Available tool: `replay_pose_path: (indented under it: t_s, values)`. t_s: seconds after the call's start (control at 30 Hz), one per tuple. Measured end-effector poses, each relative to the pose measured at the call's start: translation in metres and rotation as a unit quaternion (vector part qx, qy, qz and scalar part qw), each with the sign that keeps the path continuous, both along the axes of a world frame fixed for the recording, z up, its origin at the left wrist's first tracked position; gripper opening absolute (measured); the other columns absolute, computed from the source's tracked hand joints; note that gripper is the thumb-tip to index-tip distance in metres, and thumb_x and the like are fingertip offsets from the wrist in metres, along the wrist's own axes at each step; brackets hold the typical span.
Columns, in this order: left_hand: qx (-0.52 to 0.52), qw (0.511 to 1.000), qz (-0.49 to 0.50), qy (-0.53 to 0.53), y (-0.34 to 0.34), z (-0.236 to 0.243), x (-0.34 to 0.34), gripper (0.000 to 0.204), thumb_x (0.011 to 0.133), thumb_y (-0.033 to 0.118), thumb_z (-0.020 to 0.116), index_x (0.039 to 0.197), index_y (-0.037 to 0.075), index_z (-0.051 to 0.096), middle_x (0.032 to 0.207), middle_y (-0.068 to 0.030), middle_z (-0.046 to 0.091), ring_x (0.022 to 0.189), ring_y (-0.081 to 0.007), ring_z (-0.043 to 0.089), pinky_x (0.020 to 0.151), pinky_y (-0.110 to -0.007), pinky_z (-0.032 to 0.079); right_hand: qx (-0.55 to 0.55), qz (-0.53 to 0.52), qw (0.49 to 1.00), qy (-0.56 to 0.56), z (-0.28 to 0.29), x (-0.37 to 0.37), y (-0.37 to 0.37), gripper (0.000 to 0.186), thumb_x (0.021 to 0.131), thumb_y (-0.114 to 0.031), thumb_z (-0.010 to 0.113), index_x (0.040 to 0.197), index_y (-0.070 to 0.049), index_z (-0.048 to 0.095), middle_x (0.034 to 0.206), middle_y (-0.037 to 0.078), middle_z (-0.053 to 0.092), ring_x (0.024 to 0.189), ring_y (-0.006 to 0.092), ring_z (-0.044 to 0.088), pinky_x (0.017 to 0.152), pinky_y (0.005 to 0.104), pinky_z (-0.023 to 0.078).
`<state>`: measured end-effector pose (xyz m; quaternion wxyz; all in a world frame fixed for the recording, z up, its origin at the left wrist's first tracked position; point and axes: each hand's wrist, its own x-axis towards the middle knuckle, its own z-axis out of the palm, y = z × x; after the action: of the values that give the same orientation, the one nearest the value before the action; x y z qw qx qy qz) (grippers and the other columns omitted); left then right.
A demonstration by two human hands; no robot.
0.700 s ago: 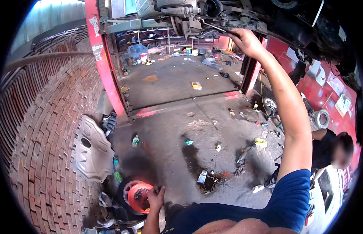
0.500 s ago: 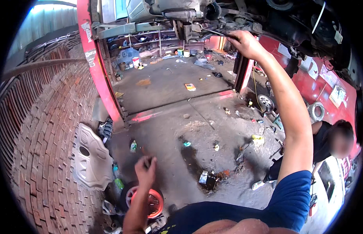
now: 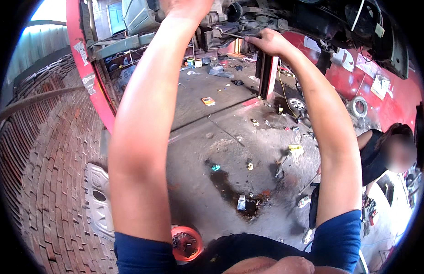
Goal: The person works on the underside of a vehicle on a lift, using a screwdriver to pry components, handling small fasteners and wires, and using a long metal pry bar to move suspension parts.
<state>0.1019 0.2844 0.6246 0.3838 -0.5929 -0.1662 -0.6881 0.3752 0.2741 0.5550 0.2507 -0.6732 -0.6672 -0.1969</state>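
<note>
My right hand (image 3: 269, 43) is closed round a long metal wrench (image 3: 232, 34), whose far end reaches among the greasy parts of the raised vehicle's underside (image 3: 326, 16). My left hand (image 3: 184, 7) is raised at the top edge, left of the wrench, near the grey metal housing (image 3: 136, 13). Its fingers are out of the frame, so what they touch is hidden. Both forearms stretch upward from my dark blue sleeves. Low at my left, behind my arm, an orange basin (image 3: 197, 249) holds small dark parts.
A red lift post (image 3: 75, 50) stands at left beside a brick wall (image 3: 52, 178), with a silver panel (image 3: 95, 182) lower down. A co-worker (image 3: 376, 155) in black bends at right. A wheel (image 3: 297, 105), tyre (image 3: 358, 108) and scattered litter lie on the stained floor (image 3: 221, 132).
My left hand has swung up from low over the orange basin to the vehicle's underside. My right hand stays on the wrench. The view has shifted, with the co-worker showing slightly higher.
</note>
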Motion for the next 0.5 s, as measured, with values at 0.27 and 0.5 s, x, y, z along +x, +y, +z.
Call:
replay_pose_path:
  t_s: [0.27,0.5]
  values:
    - [0.049,0.996,0.059,-0.044,0.014,0.007,0.032,0.01,0.084,0.023,0.071,0.089,0.014,0.074,0.092,-0.0027,0.068,0.099,-0.0258,0.061,0.091,-0.046,0.04,-0.057,-0.082,0.994,0.052,-0.005,-0.022,-0.008,0.078,0.094,-0.071,0.052,0.11,0.002,0.075,0.114,0.027,0.072,0.113,0.0405,0.068,0.1,0.0446,0.051]
    - [0.092,0.994,0.032,-0.057,0.015,0.009,0.036,0.007,0.084,0.022,0.07,0.085,0.015,0.07,0.088,-0.0013,0.067,0.094,-0.025,0.06,0.089,-0.047,0.039,-0.034,-0.086,0.993,0.07,-0.008,-0.024,-0.017,0.09,0.089,-0.083,0.049,0.1,0.002,0.077,0.109,0.03,0.072,0.107,0.0438,0.069,0.096,0.047,0.054]
